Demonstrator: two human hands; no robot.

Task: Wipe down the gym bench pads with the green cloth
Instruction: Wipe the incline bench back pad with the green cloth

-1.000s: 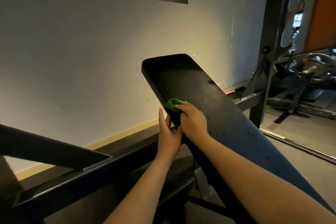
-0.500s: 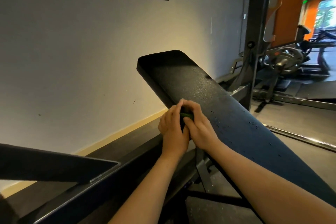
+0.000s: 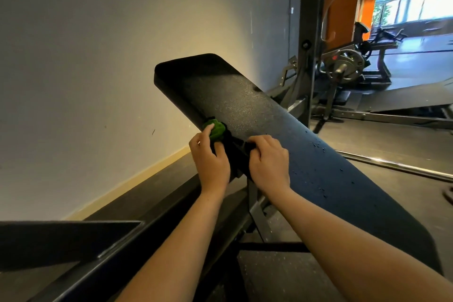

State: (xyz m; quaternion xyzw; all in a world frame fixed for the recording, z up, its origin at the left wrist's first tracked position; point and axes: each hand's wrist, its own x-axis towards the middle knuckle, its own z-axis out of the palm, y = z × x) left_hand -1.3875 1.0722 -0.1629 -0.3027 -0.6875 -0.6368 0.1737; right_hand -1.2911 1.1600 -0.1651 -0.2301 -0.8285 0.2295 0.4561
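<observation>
The long black bench pad (image 3: 282,115) slopes up and away from me, with water droplets on its lower right part. At its left edge sits the bunched green cloth (image 3: 215,130). My left hand (image 3: 210,159) holds the cloth, thumb and fingers curled round it. My right hand (image 3: 269,159) is a little to the right on the pad, its fingers curled and pinching a dark fold that seems to be the shaded end of the same cloth, stretched between both hands.
A pale wall (image 3: 98,68) stands close on the left. A dark steel frame beam (image 3: 122,252) runs below the pad. A black upright post (image 3: 308,32), a weight plate machine (image 3: 345,64) and a steel bar (image 3: 404,167) on the floor are on the right.
The cloth was under my right hand, then both hands closed together on it. Now the hands have drawn apart, the left one keeping the green bunch. My view has shifted to the right.
</observation>
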